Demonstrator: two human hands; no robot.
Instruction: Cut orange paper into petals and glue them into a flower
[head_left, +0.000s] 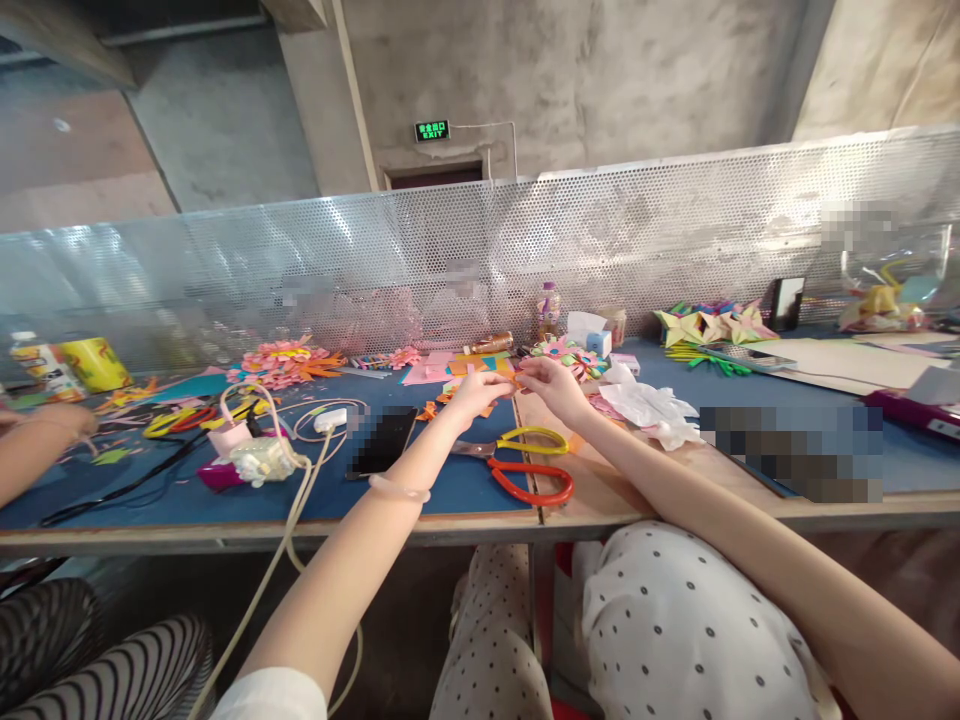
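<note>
Above the seam between two table boards, my left hand (478, 396) and my right hand (556, 388) meet with fingertips pinched together. Between them is a small piece of orange paper (517, 380), mostly covered by the fingers. Just below lies a pair of scissors (531, 482) with one yellow and one red handle, its blades pointing left and partly behind my left wrist. Cut orange paper pieces (427, 411) lie beside and behind my left hand. Pink paper sheets (431, 368) are a little farther back. White crumpled plastic (651, 403) rests right of my right hand.
A black phone (386, 440) lies by my left forearm. Cables and a small pink-handled bag (255, 450) stand further left. Pink paper flowers (281, 365), a bottle (548, 310) and yellow paper stars (712, 326) line the perforated metal screen (637, 230). Another person's arm (45, 440) reaches in at left.
</note>
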